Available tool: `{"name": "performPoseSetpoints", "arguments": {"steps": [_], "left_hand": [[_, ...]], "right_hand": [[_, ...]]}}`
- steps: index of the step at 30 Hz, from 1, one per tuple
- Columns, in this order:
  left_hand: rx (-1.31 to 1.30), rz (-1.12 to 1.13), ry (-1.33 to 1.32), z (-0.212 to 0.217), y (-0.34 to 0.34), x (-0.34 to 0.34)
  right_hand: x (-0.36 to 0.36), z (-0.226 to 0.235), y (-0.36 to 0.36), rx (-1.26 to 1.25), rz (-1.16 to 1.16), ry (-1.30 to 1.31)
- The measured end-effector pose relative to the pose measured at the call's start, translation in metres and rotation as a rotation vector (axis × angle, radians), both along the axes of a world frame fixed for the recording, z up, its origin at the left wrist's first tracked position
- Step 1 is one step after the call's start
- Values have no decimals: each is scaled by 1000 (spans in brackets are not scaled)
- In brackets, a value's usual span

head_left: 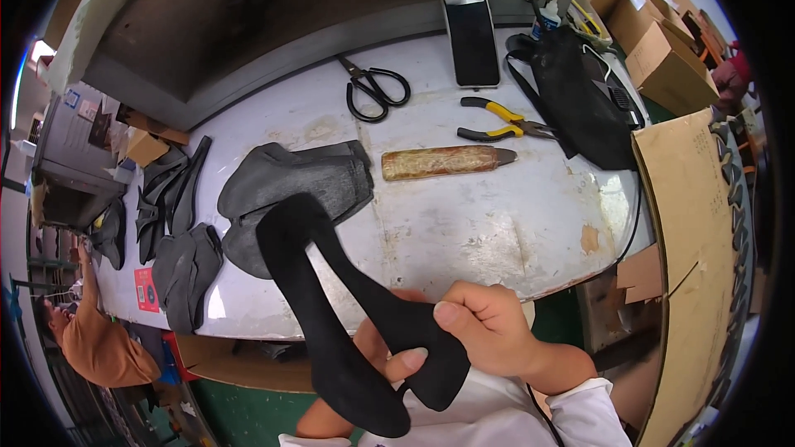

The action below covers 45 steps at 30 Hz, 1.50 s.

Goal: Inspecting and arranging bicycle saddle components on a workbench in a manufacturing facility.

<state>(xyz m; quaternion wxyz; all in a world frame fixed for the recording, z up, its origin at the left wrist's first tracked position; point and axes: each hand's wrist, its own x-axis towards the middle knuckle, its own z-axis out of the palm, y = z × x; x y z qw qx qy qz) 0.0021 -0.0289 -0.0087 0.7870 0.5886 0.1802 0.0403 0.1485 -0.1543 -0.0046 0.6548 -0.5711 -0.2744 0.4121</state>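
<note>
Above the table's near edge I hold a black suede-like shoe upper [316, 306], a curved piece with two long sides joined at a rounded end. My left hand [374, 346] grips it from below and behind, its thumb over the front; most of its fingers are hidden by the material. At the piece's right side my right hand [497, 333] pinches the edge between thumb and bent fingers. Just beyond lies a stack of dark grey cut pieces [290, 178], partly covered by the upper. Right of the stack rests a worn tool with a tape-wrapped handle and short blade [439, 163].
Farther back lie black-handled scissors [377, 93], a phone [472, 41], yellow-and-black pliers [505, 120] and a black cloth or bag [584, 99]. More grey pieces [186, 269] sit at the left. A cardboard sheet [691, 240] borders the right side. A person [108, 348] is at the far left.
</note>
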Motion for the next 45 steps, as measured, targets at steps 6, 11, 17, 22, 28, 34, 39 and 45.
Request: {"name": "performPoseSetpoints", "arguments": {"steps": [6, 11, 17, 22, 28, 34, 39, 45], "left_hand": [[139, 24, 184, -6, -4, -12], [92, 45, 66, 3, -15, -17], [-254, -37, 137, 3, -4, -11], [-206, -205, 259, 12, 14, -3], [-362, -179, 162, 18, 17, 4], [-179, -128, 160, 35, 16, 10], [-194, -140, 290, 18, 4, 10], [-402, -371, 44, 28, 12, 8]], "right_hand": [[6, 2, 4, -59, -39, -524], [9, -4, 10, -145, 114, -238], [-13, -17, 11, 55, -42, 474], [4, -11, -1, -53, 218, 237], [-11, -18, -17, 115, 272, 625], [9, -22, -13, 79, 224, 68], [21, -2, -2, -138, 40, -323], [8, -6, -11, 35, 117, 280]]}}
